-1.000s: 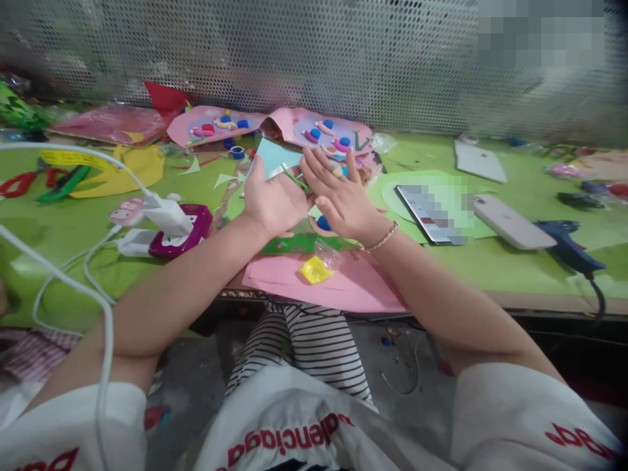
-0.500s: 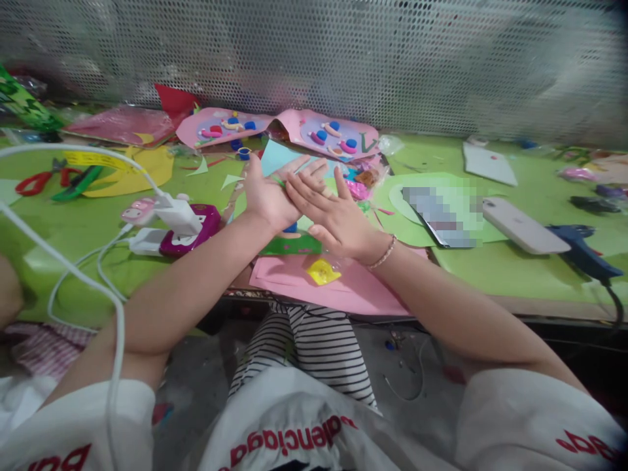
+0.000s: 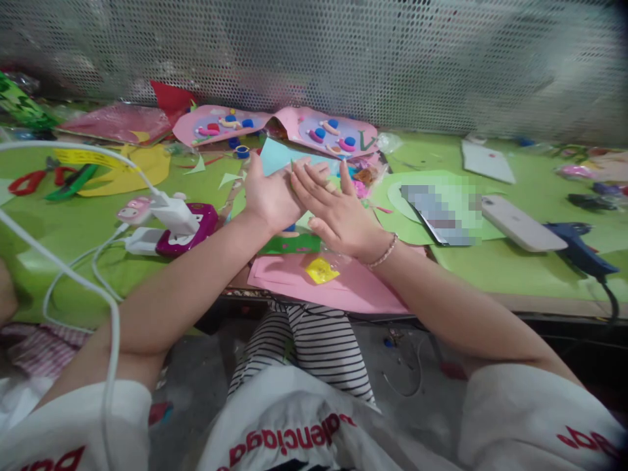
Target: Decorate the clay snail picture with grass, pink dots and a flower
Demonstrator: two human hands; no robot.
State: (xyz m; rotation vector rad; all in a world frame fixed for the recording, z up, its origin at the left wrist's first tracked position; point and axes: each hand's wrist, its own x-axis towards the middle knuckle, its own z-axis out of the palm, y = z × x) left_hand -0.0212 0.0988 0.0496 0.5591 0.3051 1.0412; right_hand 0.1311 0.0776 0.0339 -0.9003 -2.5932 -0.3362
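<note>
My left hand [image 3: 271,198] is palm up over the middle of the table, fingers stretched out. Across its palm and fingers lies my right hand [image 3: 338,216], palm down and flat, with its thumb apart. A small thin green tip [image 3: 293,163] shows at the edge of the right fingers; whatever else lies between the palms is hidden. Beneath the hands are a light blue sheet [image 3: 277,156] and a dark green strip [image 3: 289,244]. Closer to me, a small yellow packet [image 3: 321,269] rests on pink sheets [image 3: 363,292].
Two pink cards [image 3: 294,121] with blue and pink shapes lie at the back. Left are red-handled pliers [image 3: 29,183], green scissors [image 3: 73,183] and a purple power socket [image 3: 203,226] with white cables. Right are a pixelated phone [image 3: 436,216], a pale phone [image 3: 523,224] and a glue gun [image 3: 581,248].
My right hand has slid slightly along my left palm, its fingertips now a little higher and further right. The green bit shows in a different spot, nearer the fingertips.
</note>
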